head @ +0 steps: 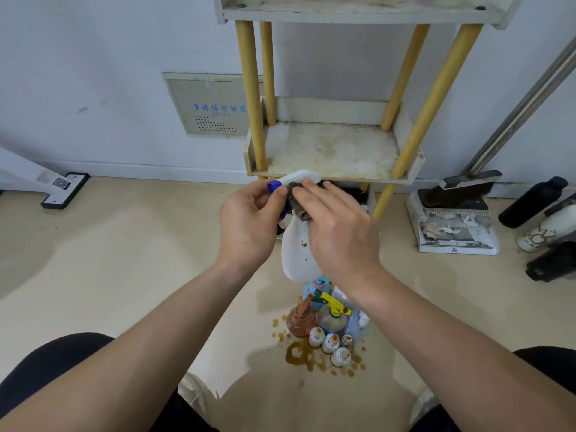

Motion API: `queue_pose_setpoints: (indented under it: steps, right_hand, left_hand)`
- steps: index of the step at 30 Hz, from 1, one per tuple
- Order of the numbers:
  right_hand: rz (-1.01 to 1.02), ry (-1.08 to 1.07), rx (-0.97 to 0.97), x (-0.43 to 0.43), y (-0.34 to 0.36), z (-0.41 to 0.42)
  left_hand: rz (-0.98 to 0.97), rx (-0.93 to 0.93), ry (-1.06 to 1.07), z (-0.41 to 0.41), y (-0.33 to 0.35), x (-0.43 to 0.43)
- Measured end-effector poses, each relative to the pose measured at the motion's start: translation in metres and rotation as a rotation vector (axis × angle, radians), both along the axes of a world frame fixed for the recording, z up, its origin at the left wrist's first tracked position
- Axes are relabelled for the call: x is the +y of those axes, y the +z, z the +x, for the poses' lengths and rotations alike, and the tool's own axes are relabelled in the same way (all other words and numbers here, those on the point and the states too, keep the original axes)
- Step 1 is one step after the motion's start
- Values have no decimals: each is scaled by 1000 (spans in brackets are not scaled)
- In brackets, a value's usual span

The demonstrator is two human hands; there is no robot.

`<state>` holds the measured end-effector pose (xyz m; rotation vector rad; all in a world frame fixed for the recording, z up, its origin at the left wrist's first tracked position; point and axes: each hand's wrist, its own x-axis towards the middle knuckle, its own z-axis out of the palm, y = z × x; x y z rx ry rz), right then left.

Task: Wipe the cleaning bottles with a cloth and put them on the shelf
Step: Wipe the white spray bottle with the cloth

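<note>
A white spray bottle point(296, 254) with a blue and white trigger head hangs in the air in front of the shelf point(333, 151). My left hand point(249, 226) pinches its head near the blue nozzle. My right hand point(339, 235) presses a dark grey cloth point(297, 202) against the bottle's neck, fingers laid over it. On the floor below stands a cluster of several dirty bottles point(330, 322), among them a brown one, a clear one with a yellow trigger, a blue one and small white ones. Brown liquid stains the floor around them.
The shelf has yellow posts and a stained middle board, with another board above. A dustpan with a brush point(452, 219) lies at the right, beside black and white bottles point(542, 213). A wall panel point(208, 104) sits left of the shelf. A white device's base point(62, 188) rests at the left.
</note>
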<state>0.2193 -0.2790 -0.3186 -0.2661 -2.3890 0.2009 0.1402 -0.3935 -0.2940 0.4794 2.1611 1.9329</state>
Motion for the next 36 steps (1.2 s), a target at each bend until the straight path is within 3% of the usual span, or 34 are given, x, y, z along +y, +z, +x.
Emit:
queue_pose_setpoints:
  steps: [6,15,21,26,33,36]
  right_hand:
    - [-220,-127,11,30,20,3]
    - [-86,130,-39,9,28,1]
    - [-85,44,-42,34,28,3]
    - [-19,173,-26,17,27,4]
    - [-243,-27,-19,32,25,7]
    - [-445,-72,-53,24,14,7]
  left_hand:
    - [-98,164,-39,3,1,-4]
    - [-178,295,-54,8,-6,-1]
    - [-220,319,-52,7,-3,-1]
    - [-204,312,-61,8,-2,-1]
    - [-127,158,-37,1,6,-4]
    - [-61,89,-14,-5,11,-5]
